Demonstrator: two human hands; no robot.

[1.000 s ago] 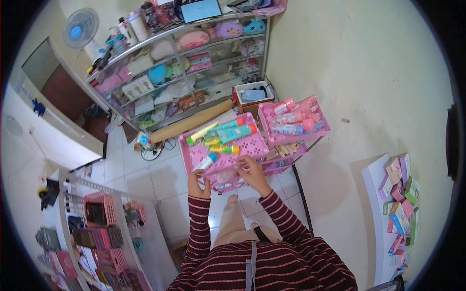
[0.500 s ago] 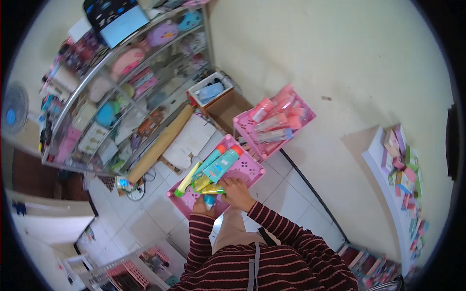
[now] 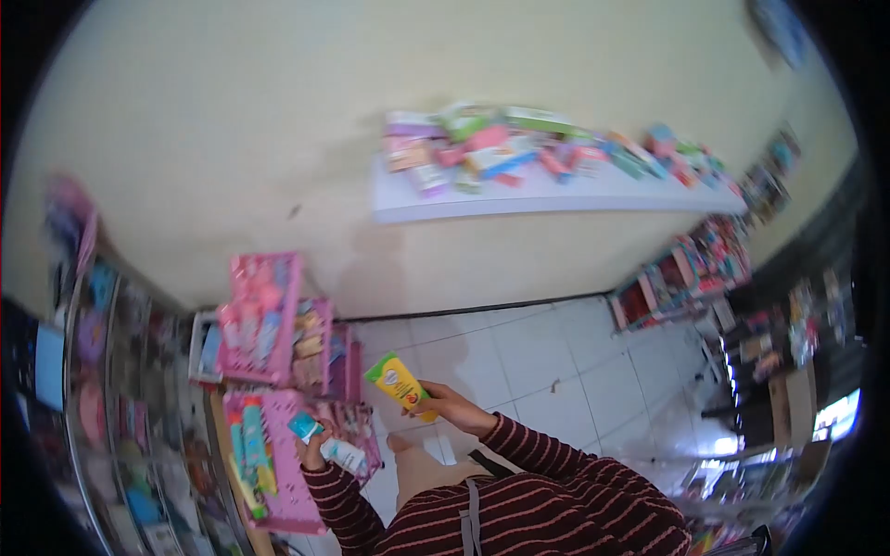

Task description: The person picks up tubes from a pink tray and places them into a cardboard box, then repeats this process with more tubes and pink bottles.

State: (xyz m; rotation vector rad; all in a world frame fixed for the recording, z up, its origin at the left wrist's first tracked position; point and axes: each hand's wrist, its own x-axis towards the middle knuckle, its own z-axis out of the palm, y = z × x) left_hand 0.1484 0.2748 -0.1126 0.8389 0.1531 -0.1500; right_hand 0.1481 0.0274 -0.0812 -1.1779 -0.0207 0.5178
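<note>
My right hand (image 3: 450,406) is closed round a yellow tube (image 3: 400,382) with a green end, held up over the floor. Closed round a small white bottle (image 3: 347,457) with a teal top, my left hand (image 3: 315,450) is above the right side of a pink basket (image 3: 295,486). Teal tubes (image 3: 252,440) and a yellow-green tube (image 3: 247,496) lie at the basket's left side. The print on the things I hold is too small to read.
Behind the basket stands another pink basket (image 3: 289,324) full of pink bottles. A white wall shelf (image 3: 556,206) carries several small boxes. On the left is a glass display case (image 3: 130,371); at the right, a low rack (image 3: 649,292) stands by the wall.
My view has swung to the right, towards the wall shelf. Both hands have come up from the basket's contents, the right with the yellow tube, the left with the white bottle.
</note>
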